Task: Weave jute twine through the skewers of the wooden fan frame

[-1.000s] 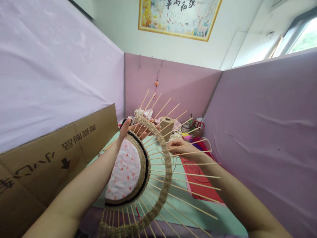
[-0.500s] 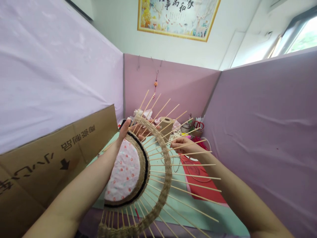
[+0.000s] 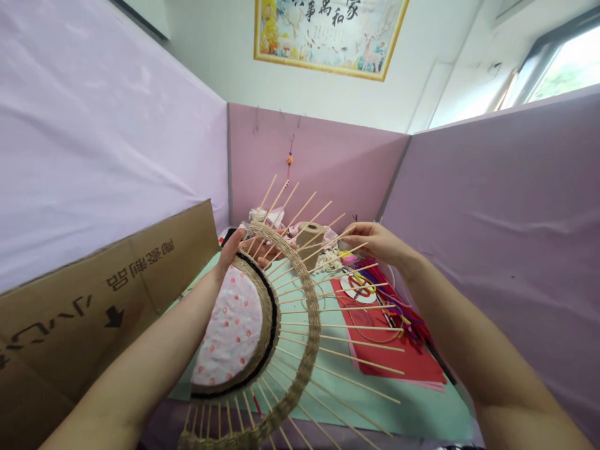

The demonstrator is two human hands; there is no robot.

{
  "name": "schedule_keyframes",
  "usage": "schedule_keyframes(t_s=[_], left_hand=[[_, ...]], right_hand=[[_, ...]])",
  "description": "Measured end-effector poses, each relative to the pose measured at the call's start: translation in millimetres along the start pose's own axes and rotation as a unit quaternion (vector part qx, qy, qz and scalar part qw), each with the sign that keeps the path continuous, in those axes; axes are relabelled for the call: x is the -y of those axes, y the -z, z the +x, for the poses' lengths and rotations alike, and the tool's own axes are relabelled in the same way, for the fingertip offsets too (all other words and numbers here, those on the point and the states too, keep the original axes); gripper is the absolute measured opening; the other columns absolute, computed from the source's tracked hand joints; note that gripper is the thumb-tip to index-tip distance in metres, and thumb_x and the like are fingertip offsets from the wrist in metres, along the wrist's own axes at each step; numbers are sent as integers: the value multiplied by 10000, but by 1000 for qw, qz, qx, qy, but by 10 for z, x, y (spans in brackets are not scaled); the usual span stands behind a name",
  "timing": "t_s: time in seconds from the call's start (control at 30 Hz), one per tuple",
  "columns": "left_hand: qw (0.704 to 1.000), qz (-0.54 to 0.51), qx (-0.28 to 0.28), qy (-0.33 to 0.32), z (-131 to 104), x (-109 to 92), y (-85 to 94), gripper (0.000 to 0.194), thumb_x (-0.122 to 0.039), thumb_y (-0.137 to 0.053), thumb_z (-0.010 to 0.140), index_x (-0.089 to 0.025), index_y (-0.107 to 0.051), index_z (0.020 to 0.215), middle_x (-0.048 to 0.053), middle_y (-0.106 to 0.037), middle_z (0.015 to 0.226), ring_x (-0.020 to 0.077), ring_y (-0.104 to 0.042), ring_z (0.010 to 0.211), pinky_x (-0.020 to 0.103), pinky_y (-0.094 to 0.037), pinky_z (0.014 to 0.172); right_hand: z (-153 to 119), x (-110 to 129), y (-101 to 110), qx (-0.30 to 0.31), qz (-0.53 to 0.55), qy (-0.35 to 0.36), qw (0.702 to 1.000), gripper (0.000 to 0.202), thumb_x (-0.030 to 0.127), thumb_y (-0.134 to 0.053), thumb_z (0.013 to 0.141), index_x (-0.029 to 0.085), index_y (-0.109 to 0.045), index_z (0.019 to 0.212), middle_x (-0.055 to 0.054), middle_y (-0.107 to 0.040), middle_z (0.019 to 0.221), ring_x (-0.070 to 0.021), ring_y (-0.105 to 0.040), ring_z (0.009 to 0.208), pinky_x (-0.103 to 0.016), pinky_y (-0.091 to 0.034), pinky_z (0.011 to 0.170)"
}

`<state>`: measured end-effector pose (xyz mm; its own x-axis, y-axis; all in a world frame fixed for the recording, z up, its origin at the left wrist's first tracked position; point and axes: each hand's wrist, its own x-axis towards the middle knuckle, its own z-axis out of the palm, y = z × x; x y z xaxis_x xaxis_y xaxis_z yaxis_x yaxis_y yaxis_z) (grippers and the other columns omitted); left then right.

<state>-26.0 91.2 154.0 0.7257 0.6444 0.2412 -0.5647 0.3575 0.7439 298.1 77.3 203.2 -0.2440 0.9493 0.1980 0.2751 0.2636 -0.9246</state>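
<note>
I hold a half-woven round basket frame upright over the table. It has a floral cloth centre, a black ring, a woven jute band and several bamboo spokes fanning out to the right. My left hand grips its top edge, fingers behind the band. My right hand is raised past the spoke tips at the upper right, fingers pinched, seemingly on a thin jute cord that is hard to make out. A spool of jute twine stands behind the spokes.
A cardboard box leans at the left. Red paper lies on the green mat, with coloured pipe cleaners and small craft items at the back. Pink partition walls close in three sides.
My right hand has risen from the spokes near the woven band up and to the right, beyond the spoke tips. The left hand and the frame have stayed nearly still.
</note>
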Motion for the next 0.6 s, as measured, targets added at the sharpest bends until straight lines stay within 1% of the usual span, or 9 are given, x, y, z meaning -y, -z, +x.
schedule_keyframes(t_s=[0.1,0.17,0.3,0.37,0.43,0.5,0.6], left_hand=[[1000,0,27,6,7,6,5,708,-530,-412,848,-129,-360,1429,103,-658,967,126,-545,625,221,-404,564],[1000,-3,31,5,4,7,23,704,-517,-440,839,-129,-370,1422,95,-663,938,127,-542,616,221,-418,572],[1000,2,2,8,-14,-12,54,678,-510,-459,834,-147,-404,1404,79,-656,913,112,-544,598,217,-430,569],[1000,14,-14,6,-21,-22,49,657,-518,-451,839,-154,-430,1385,68,-651,865,109,-539,579,218,-430,563],[999,23,-22,-3,-27,-26,33,634,-514,-440,850,-146,-452,1367,62,-644,809,113,-537,566,221,-430,564],[1000,18,-22,-10,-33,-26,21,625,-509,-431,859,-140,-458,1363,63,-643,800,114,-538,561,219,-425,556],[1000,-1,-23,-7,-44,-27,24,619,-492,-431,859,-153,-448,1377,65,-654,831,114,-543,567,215,-420,539]], right_hand=[[-35,223,71,-9,-26,38,999,315,415,-786,622,166,-662,769,35,-545,571,-56,-399,469,-208,-272,440],[-58,320,86,-29,-50,69,996,305,412,-772,640,165,-679,792,29,-555,583,-64,-420,494,-211,-299,463],[-132,437,71,-69,-119,134,981,285,411,-741,686,160,-693,812,-7,-620,697,-95,-495,597,-236,-380,559],[-196,476,58,-80,-138,155,975,276,410,-734,698,161,-691,808,-17,-634,731,-111,-517,638,-250,-398,595],[-265,486,54,-86,-135,160,974,273,413,-738,695,164,-685,793,-20,-634,734,-120,-525,650,-258,-404,609],[-315,441,61,-87,-122,151,977,272,415,-743,691,167,-679,781,-23,-631,732,-125,-526,648,-261,-406,604],[-326,232,60,-85,-80,114,987,275,418,-738,696,173,-668,798,-12,-607,691,-117,-502,604,-255,-389,562]])
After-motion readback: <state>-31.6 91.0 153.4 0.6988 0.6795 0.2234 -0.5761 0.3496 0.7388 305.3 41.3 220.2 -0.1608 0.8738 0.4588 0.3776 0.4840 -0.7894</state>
